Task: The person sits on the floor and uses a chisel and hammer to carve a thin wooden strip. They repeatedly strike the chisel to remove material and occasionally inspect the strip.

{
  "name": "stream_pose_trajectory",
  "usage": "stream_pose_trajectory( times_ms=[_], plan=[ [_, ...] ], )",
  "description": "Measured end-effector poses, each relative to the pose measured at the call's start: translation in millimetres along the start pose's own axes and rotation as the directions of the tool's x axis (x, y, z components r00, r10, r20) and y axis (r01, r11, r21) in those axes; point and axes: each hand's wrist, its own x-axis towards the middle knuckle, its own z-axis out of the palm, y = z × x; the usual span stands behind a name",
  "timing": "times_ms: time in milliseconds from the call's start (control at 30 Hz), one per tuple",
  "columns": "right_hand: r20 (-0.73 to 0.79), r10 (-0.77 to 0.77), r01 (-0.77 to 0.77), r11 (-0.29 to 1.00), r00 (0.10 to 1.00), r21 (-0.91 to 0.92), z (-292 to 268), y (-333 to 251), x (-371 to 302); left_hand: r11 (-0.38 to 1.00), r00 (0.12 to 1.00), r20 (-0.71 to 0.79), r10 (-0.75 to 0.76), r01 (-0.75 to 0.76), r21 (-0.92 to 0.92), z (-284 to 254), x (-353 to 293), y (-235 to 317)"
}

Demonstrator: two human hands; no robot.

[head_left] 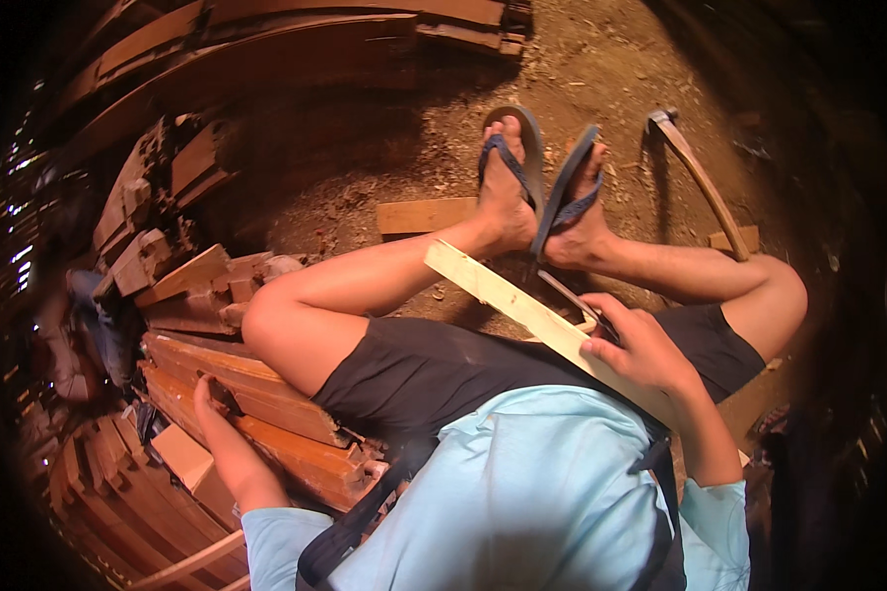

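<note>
My right hand (pixel 643 347) is closed round a pale wooden strip (pixel 508 302) that slants across my lap, its far end up near my feet. Beside the strip, a thin dark metal piece (pixel 565 294) runs out from the same hand; its kind is unclear. Out to the left, my left hand (pixel 213 396) rests on a stack of reddish-brown planks (pixel 296 448). Its fingers are mostly hidden, so I cannot make out whether it grips anything.
A long-handled tool with a metal head (pixel 702 177) leans by my right knee. A short board (pixel 424 216) lies near my sandalled feet. Wood offcuts (pixel 192 286) heap at the left, and long boards (pixel 266 59) lie at the far left. Chips litter the dirt floor (pixel 591 59).
</note>
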Motion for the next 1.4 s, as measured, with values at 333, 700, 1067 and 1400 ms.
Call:
stream_pose_trajectory(
  times_ms=[333,700,1067,1400],
  plan=[
    [-0.34,0.007,0.028,0.995,0.94,0.098,-9,35,8,-0.101,-0.094,-0.374,0.923,-0.995,0.001,49,-401,293],
    [-0.273,0.045,-0.022,0.996,0.961,0.085,2,28,2,0.48,0.302,0.674,0.674,0.514,-0.71,311,-591,284],
    [-0.155,-0.105,0.067,0.971,0.982,-0.23,-4,18,-22,0.495,0.325,0.813,0.483,0.665,-0.559,358,-570,289],
    [-0.258,-0.135,0.015,0.908,0.957,-0.418,14,9,-14,0.523,0.306,0.823,0.479,0.654,-0.547,369,-569,291]
  ],
)
